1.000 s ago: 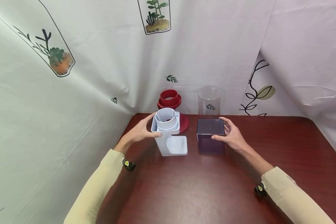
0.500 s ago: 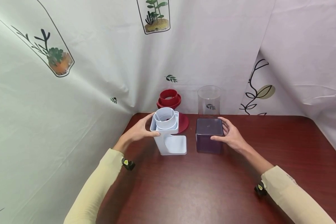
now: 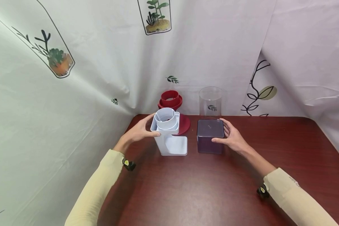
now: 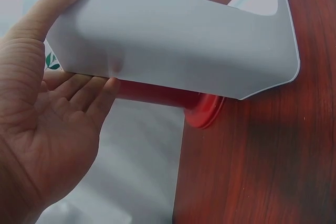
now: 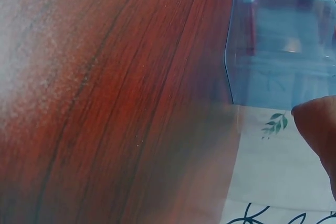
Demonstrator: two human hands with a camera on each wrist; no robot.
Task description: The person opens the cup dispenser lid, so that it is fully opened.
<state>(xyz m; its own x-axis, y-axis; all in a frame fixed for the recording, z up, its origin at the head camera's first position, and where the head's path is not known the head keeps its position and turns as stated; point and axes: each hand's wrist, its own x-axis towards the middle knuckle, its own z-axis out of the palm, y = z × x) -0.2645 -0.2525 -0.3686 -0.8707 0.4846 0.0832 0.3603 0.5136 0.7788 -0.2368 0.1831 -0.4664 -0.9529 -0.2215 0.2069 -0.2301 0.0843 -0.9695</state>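
My left hand (image 3: 138,131) grips the upper part of a white stand (image 3: 161,142) from the left, thumb in front and other fingers behind. The stand has a flat base plate, an upright column and a square top with a round white cup (image 3: 166,123) set in it. In the left wrist view the fingertips lie along the stand's (image 4: 173,40) smooth side. To the right, my right hand (image 3: 234,138) holds a dark see-through square box (image 3: 210,128) by its right side, thumb at the front. The right wrist view shows the box (image 5: 278,77) bluish, with only part of the hand visible.
Behind the white stand is a red stand with a round top (image 3: 170,99) and a round base (image 3: 185,124), partly hidden. A tall clear cylinder (image 3: 210,108) stands behind the box. Printed cloth (image 3: 214,56) hangs along the back and left of the dark red table (image 3: 180,191).
The box and the white stand have shifted very slightly left in the head view, with the hands still on them. Otherwise the scene looks the same.
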